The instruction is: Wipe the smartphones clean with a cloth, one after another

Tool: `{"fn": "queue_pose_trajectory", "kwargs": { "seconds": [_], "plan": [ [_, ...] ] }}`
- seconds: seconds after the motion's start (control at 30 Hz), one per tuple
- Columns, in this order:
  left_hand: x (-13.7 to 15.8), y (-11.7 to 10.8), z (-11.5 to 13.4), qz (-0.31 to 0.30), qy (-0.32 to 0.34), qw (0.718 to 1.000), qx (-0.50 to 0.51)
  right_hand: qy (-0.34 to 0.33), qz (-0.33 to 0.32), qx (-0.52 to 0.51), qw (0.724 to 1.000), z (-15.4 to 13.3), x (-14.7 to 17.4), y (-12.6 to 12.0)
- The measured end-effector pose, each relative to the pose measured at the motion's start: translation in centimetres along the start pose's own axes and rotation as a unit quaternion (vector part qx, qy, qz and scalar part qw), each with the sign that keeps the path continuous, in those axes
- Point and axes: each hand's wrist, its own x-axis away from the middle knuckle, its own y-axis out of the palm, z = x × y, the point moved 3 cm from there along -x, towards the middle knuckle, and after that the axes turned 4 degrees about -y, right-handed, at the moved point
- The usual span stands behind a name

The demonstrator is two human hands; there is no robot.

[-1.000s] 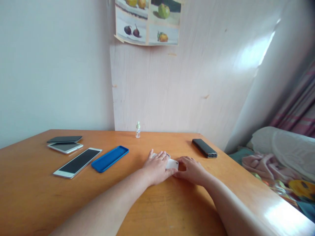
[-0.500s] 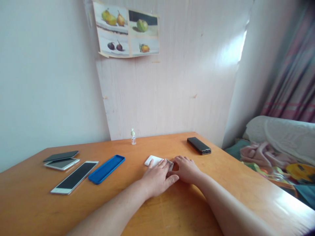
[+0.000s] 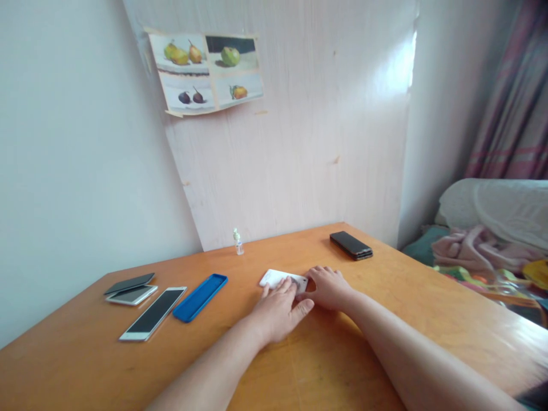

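Soft bright light, glare on wall panel [image 3: 295,171] and tabletop [image 3: 385,279], wide-angle stretching at edges

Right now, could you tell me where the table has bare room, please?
Bare tabletop lies between the blue case and the white phone, and farther back between the small bottle and the black slabs. It's crowded around the left hand and right hand, and left of the blue case, around the large dark-screened phone.

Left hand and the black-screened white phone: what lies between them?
In the head view, the blue case lies between the left hand and that white phone.
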Motion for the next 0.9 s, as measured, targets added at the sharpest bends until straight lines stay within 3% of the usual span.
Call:
{"fn": "queue_pose_trajectory", "kwargs": {
  "seconds": [0.1, 0.17, 0.43, 0.53, 0.67, 0.73, 0.8, 0.9],
  "plan": [
    [0.3, 0.1, 1.9, 0.003, 0.028, 1.0, 0.012, -0.013, 0.0, 0.002, 1.0, 0.0, 0.1, 0.0],
    [0.5, 0.2, 1.5, 0.011, 0.017, 1.0, -0.001, -0.023, -0.003, -0.001, 1.0, -0.1, 0.2, -0.1],
    [0.1, 0.1, -4.7, 0.061, -0.132, 0.986, -0.077, -0.021, -0.006, -0.006, 1.0, 0.0, 0.2, -0.2],
    [0.2, 0.0, -3.4, 0.042, -0.105, 0.992, -0.063, -0.024, -0.006, -0.008, 1.0, -0.1, 0.2, -0.3],
    [1.0, 0.0, 0.4, 0.0, 0.018, 0.999, -0.036, -0.029, 0.0, -0.005, 1.0, -0.2, 0.3, -0.4],
    [1.2, -0.1, 1.1, -0.004, 0.043, 0.998, -0.034, -0.029, 0.001, -0.004, 1.0, -0.2, 0.4, -0.4],
    [1.2, -0.2, 0.4, 0.004, 0.023, 0.999, -0.044, -0.025, -0.005, -0.008, 1.0, -0.2, 0.4, -0.5],
    [0.6, -0.5, -2.4, 0.028, -0.064, 0.995, -0.067, -0.023, -0.013, -0.011, 1.0, -0.2, 0.4, -0.6]
  ]
}}
